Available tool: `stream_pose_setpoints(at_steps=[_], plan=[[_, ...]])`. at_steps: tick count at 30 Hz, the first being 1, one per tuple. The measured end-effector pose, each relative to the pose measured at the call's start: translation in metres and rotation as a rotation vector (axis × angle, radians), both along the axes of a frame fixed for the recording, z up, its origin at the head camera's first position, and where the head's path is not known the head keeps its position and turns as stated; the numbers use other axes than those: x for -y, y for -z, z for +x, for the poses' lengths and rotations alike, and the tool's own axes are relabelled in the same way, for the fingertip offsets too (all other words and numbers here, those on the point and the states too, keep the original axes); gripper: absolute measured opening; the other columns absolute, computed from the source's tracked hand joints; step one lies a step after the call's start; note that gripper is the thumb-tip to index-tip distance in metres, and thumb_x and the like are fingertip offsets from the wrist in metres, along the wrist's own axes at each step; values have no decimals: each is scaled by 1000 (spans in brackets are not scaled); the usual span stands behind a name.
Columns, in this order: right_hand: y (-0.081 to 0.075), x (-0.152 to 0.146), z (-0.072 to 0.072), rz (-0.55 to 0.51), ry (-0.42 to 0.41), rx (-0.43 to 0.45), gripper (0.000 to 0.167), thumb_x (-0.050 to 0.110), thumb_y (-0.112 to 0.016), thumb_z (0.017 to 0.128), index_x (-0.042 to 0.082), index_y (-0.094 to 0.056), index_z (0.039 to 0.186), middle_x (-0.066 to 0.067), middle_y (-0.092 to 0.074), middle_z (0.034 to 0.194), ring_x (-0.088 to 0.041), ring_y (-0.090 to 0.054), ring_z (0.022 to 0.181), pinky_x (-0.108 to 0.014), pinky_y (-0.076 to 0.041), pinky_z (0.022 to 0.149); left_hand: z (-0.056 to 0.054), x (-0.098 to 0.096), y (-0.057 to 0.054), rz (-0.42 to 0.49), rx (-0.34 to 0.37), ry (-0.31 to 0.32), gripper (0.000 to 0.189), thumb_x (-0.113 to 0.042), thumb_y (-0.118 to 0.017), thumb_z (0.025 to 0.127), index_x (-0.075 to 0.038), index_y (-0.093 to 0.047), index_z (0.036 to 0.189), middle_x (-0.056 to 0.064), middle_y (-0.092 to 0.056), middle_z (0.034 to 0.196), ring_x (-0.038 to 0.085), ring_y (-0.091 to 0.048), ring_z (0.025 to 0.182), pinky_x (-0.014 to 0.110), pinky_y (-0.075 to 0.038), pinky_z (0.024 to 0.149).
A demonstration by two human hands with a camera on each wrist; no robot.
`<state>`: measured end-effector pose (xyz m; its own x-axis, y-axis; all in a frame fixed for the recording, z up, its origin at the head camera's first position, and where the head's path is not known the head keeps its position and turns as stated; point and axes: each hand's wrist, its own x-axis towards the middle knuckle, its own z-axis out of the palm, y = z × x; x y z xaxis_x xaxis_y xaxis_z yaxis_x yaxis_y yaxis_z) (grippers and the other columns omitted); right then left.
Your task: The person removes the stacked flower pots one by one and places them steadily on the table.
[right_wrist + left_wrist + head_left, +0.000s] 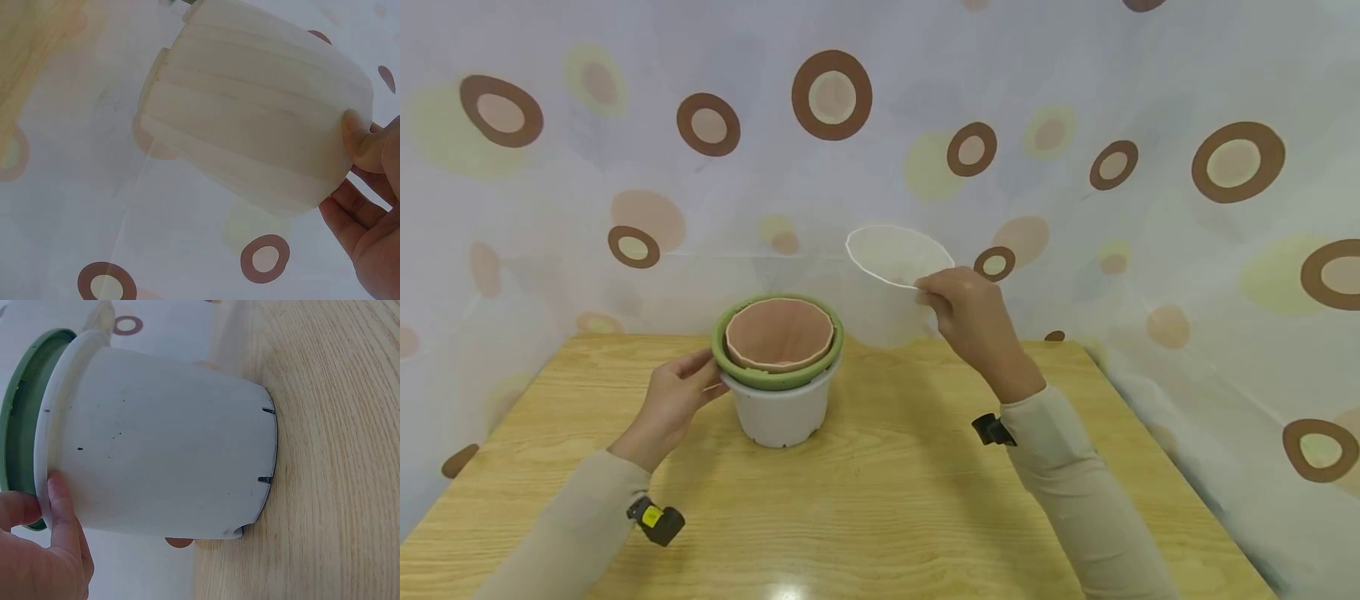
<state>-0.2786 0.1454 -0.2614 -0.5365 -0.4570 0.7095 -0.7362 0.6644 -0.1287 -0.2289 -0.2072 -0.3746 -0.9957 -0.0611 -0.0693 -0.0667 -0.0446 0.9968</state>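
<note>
Head view: looks down on a wood-grain tabletop [887,508] across the lower half, with a pale backdrop [917,83] of printed brown rings behind. Left of centre, upright on the tabletop, a nested stack: white pot [782,417] outermost, green pot [775,382] inside it with a thick rim, pink pot [780,333] with a scalloped edge innermost. At the stack's left side, left hand [677,396] with thumb and fingers clamped on the rim of the white pot. Right of centre, raised above the tabletop and well apart from the stack, translucent pot [895,267], pinched at its thin white rim by the right hand [970,308]. On both arms, beige sleeves [1082,492] and small black devices [992,429] near the wrists.

Left wrist view: shows the white pot sideways in the frame, rim at left, notched base at right against the tabletop, small dark marks on its wall. At far left, green pot's rim beside the white one; at lower left, thumb at the rims and fingers against the white wall just below.

Right wrist view: shows the translucent pot tilted across the upper middle, cream-coloured and ridged, base towards upper left. At right, thumb against the outer wall near the rim, fingers close below. In the upper left corner, a blurred strip of tabletop.
</note>
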Motion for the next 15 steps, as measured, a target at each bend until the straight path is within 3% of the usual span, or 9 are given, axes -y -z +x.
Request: stream_pose_setpoints(at_steps=[15], plan=[[34, -10, -4, 6, 24, 19, 12, 1, -71, 83, 2, -75, 95, -11, -71, 92, -29, -64, 90, -41, -58, 80, 2, -1, -2, -12, 7, -4, 58, -22, -48, 101, 4, -27, 148, 23, -31, 148, -6, -58, 91, 18, -53, 93]])
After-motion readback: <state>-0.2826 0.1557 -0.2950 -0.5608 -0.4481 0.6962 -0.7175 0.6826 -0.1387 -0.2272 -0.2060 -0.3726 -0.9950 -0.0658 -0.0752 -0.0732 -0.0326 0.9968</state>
